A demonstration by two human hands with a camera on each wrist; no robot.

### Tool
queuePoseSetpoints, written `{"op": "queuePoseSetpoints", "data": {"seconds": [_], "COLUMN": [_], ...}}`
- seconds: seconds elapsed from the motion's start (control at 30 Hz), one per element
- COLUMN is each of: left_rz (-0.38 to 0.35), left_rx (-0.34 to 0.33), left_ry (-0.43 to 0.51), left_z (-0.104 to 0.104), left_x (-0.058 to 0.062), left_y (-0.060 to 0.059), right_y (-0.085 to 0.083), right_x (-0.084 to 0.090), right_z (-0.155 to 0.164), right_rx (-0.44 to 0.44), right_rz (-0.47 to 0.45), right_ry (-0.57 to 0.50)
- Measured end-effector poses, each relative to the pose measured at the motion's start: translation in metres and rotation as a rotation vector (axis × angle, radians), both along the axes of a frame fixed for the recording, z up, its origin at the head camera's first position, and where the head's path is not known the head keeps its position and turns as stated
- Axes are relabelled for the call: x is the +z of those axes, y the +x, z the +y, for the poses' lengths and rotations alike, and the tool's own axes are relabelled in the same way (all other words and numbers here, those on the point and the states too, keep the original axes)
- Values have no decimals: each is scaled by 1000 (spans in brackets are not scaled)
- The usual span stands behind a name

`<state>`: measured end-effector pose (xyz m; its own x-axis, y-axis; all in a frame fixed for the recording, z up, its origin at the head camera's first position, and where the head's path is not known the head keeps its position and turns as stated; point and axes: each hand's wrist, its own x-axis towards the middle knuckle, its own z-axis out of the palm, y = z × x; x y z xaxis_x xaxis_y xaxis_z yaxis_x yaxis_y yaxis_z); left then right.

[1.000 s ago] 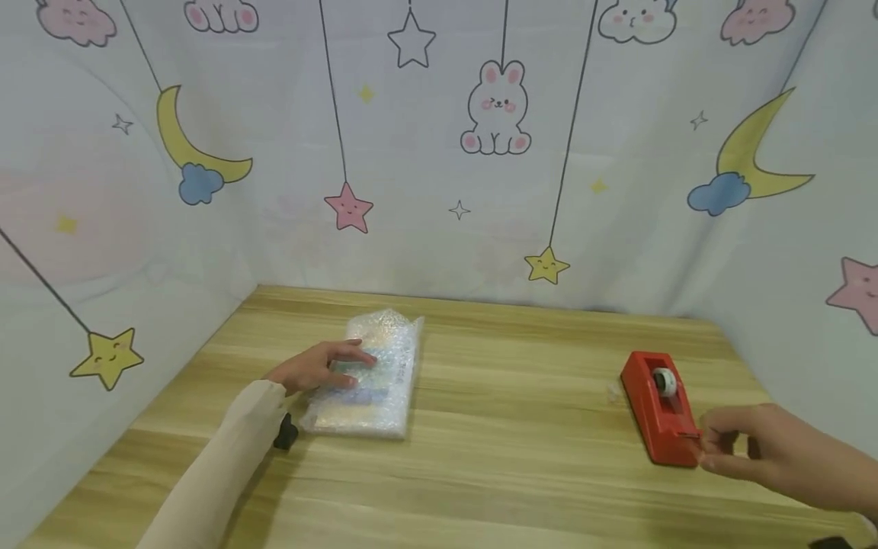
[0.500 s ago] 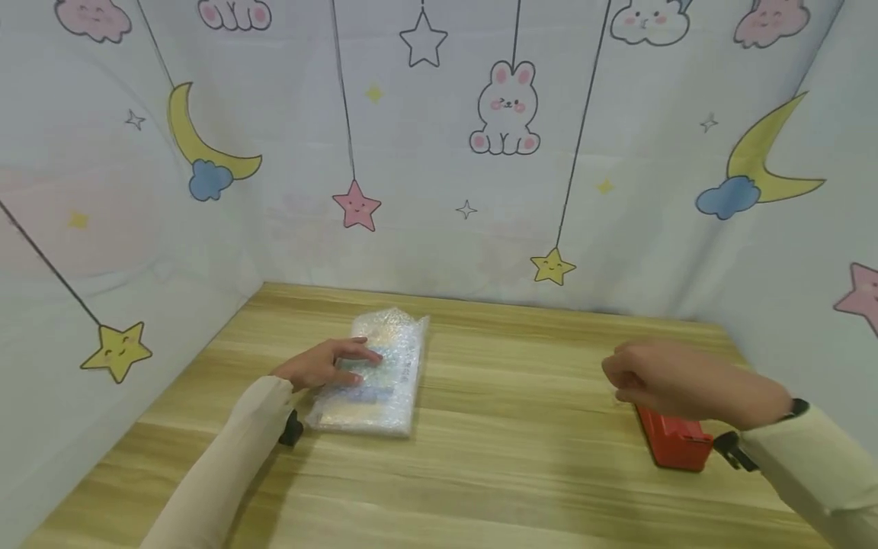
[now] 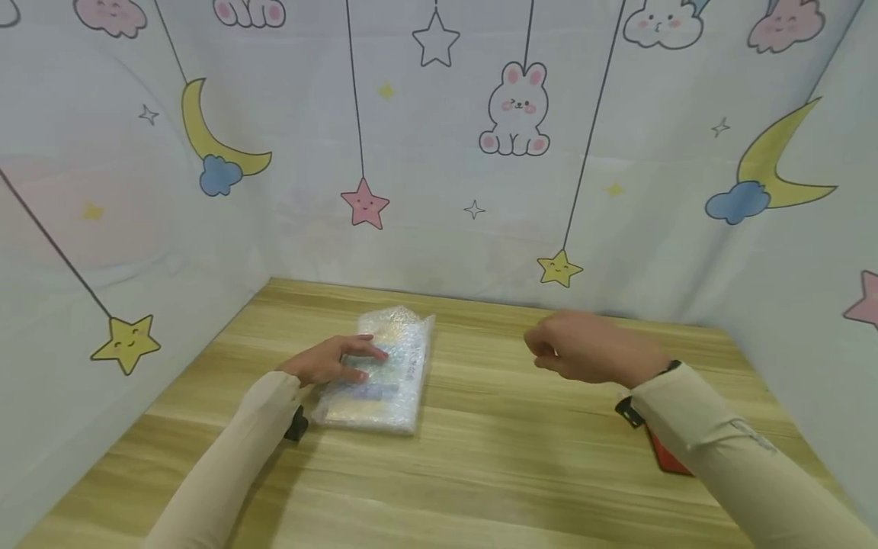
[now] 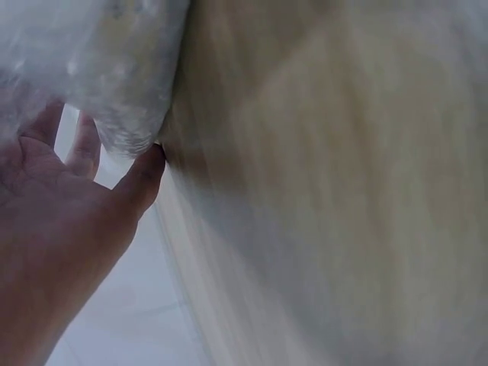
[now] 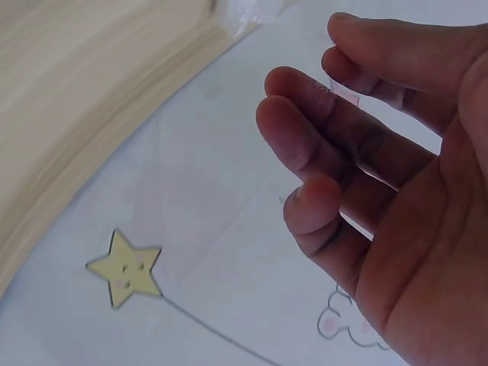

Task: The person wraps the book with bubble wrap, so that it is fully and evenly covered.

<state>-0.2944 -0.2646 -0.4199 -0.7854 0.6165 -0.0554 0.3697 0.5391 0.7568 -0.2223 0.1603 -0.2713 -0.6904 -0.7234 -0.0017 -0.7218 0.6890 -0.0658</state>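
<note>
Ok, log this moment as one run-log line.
left hand: rests on bubble-wrapped packet | right hand: in the air, pinching a tape piece | tape dispenser: behind right sleeve

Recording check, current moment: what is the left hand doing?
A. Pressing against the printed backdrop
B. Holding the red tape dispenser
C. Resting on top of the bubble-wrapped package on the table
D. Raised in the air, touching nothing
C: in the head view the left hand lies with fingers laid over the bubble-wrapped package, which sits flat on the wooden table.
</note>
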Motion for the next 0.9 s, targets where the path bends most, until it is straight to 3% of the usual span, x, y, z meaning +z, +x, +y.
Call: {"op": "queuePoseSetpoints", "data": {"seconds": [0.4,0.67,0.9], "left_rz": [-9,4,27], "left_rx": [28,23,16], "left_ry": [-17,-21,-29], "left_z": [1,1,3], "left_x": [2,3,2], "left_y": [1,2,0], "right_y": [-31,-49,-67], "right_x": [-17,-35,-55], "right_z": [-59,-94,-125], "right_rx": [48,18,-74], "right_rz": [-105,-181,-159], "right_ry": [-118,-216,-307]}}
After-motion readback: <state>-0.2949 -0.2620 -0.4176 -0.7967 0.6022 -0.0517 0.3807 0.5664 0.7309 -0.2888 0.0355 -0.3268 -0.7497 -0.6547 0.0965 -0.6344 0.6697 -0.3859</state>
